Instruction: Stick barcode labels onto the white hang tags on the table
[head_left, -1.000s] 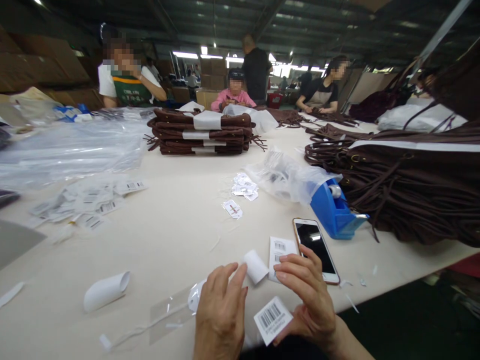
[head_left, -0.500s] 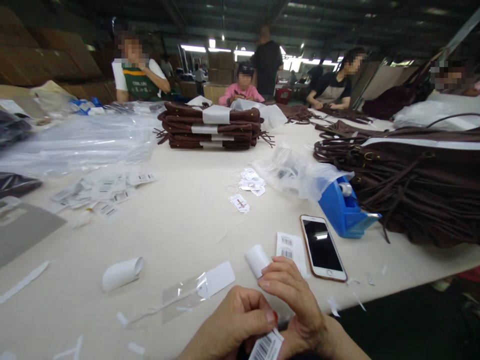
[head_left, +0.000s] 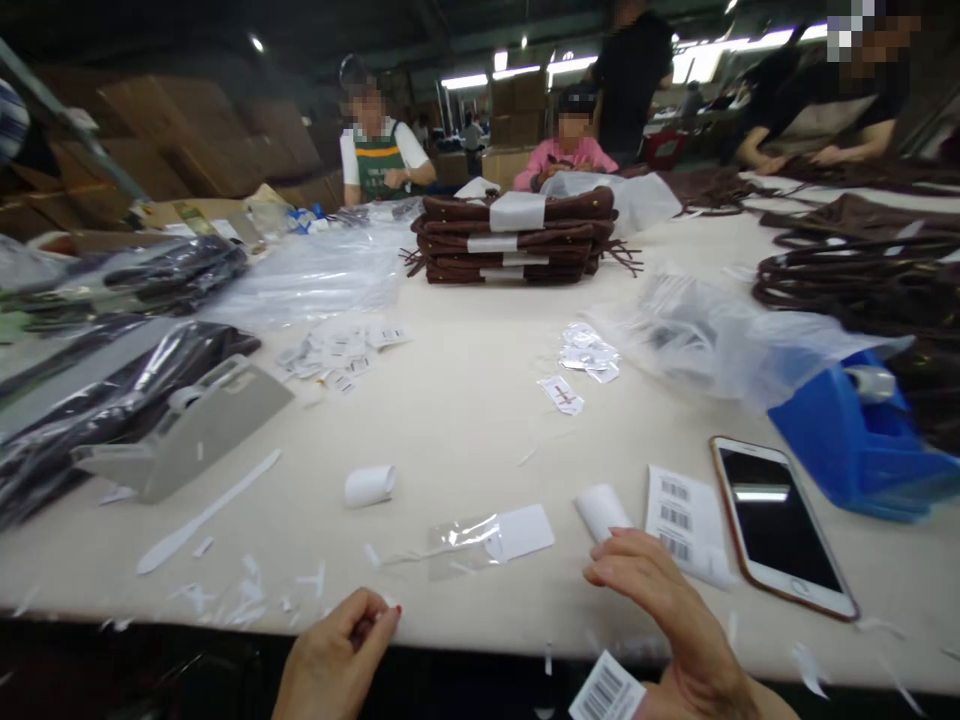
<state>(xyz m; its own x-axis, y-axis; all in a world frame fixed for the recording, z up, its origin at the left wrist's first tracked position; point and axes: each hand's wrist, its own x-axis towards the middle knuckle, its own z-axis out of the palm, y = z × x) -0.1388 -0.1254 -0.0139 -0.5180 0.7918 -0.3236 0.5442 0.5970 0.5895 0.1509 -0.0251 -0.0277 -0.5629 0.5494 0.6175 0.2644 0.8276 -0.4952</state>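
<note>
My left hand (head_left: 337, 650) is at the table's front edge, thumb and fingertips pressed together. A tiny white bit shows at the fingertips, too small to name. My right hand (head_left: 667, 620) is further right, its upper fingers stretched forward and curved. A white barcode tag (head_left: 607, 688) sticks out from its lower part, apparently gripped there; the thumb is hidden. Just past those fingers are a curled white label roll (head_left: 602, 513) and a barcode label sheet (head_left: 679, 520). Between the hands, farther in, lies a clear sleeve (head_left: 457, 545) with a blank white tag (head_left: 525, 532).
A phone (head_left: 784, 525) and blue tape dispenser (head_left: 855, 430) lie right; a grey dispenser (head_left: 187, 430) sits left. Paper scraps (head_left: 240, 590) litter the front edge. Stacked brown bags (head_left: 517, 235), loose tags (head_left: 337, 350) and plastic bags (head_left: 322, 265) lie beyond. Several people work across the table.
My hands have moved apart; the left went left, away from the barcode tag, which stays with the right. The view has turned left, bringing the grey dispenser fully in.
</note>
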